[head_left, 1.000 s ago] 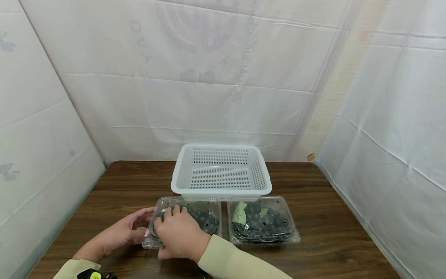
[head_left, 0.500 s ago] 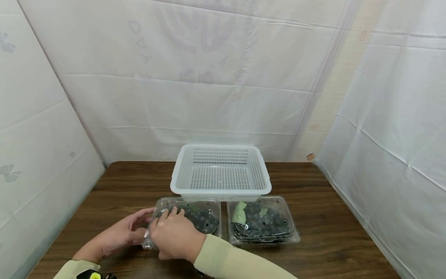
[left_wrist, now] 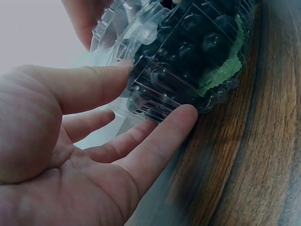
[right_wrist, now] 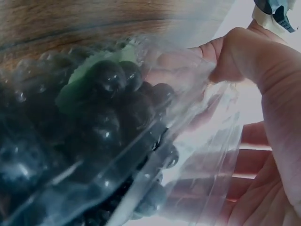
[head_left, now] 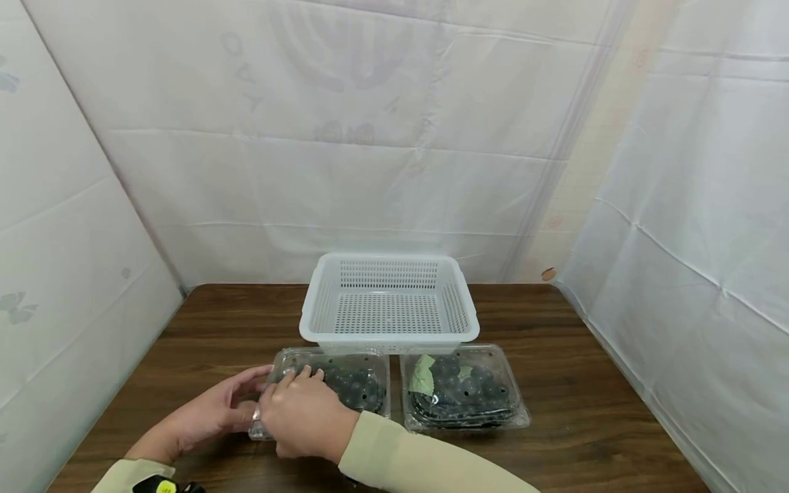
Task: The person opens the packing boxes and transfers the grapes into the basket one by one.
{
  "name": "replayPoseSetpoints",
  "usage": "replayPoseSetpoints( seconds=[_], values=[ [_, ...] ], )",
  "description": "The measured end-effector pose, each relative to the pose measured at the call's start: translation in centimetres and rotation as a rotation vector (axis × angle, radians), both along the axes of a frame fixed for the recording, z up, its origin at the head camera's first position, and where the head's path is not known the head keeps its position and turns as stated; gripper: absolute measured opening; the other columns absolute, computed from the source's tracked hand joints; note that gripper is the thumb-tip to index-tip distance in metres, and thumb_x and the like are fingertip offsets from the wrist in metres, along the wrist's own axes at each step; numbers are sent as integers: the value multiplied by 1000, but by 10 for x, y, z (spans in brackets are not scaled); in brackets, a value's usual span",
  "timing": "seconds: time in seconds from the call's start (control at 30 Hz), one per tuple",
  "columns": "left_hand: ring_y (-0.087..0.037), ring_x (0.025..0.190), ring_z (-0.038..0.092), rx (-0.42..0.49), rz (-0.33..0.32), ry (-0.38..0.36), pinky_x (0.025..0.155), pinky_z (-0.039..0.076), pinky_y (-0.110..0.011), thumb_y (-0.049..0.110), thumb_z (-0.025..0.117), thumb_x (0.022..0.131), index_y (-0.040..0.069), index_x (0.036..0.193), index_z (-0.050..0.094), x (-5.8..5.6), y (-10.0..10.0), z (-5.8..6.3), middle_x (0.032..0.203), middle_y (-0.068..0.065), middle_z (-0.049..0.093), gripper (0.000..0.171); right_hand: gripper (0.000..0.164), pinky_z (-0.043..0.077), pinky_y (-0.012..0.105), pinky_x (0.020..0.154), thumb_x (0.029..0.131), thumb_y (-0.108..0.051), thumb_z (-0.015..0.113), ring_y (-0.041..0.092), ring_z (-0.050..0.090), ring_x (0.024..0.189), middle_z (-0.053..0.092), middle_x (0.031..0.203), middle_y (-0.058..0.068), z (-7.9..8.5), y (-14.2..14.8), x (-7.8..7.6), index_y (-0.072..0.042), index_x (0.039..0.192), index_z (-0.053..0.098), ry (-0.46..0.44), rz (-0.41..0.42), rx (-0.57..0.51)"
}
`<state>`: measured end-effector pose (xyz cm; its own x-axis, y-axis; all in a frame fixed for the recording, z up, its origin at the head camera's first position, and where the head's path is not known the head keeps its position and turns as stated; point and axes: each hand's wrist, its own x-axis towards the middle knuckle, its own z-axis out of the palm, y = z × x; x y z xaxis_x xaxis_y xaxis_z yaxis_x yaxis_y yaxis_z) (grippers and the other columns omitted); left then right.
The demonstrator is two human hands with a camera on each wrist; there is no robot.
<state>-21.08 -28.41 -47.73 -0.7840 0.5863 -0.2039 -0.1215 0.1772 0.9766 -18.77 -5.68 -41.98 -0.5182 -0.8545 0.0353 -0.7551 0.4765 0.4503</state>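
Observation:
A clear plastic clamshell box of dark grapes (head_left: 356,392) with green leaves lies at the left front of the table. My left hand (head_left: 208,418) holds its left end, with the thumb (left_wrist: 96,84) at the plastic rim and the index finger (left_wrist: 162,143) along the side. From above, my right hand (head_left: 311,418) reaches over the same end and grips the lid's edge. Its thumb (right_wrist: 242,54) lies on the near side, its fingers show behind the clear lid (right_wrist: 202,174). The hand hides the box's front left part in the head view.
To the right stands a second clamshell box of grapes (head_left: 465,390). Behind both boxes sits a white perforated basket (head_left: 390,337). The dark wood table (head_left: 573,411) is bordered by white sheeting (head_left: 382,178) at the back and sides.
My right hand has slid a little left along the lid to the box's left end, uncovering more of the grapes. My left hand has stayed in place.

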Motion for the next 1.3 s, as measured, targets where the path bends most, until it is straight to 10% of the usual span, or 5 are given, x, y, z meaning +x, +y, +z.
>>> replayPoseSetpoints(
  seconds=[0.47,1.3],
  values=[
    [-19,121,63,21,-12,5,93,60,-33,4,64,98,-4,161,2,1,1,2,152,-36,29,89,61,63,49,87,89,-59,68,36,70,114,67,135,8,7,-9,-2,-21,137,64,-178,-60,31],
    [-21,122,63,3,-2,10,92,61,-36,4,68,95,-3,162,3,0,2,5,154,-40,25,93,32,63,48,86,87,-53,72,20,73,101,72,106,-11,10,-6,-9,-27,106,69,-216,-16,-37]
  ],
)
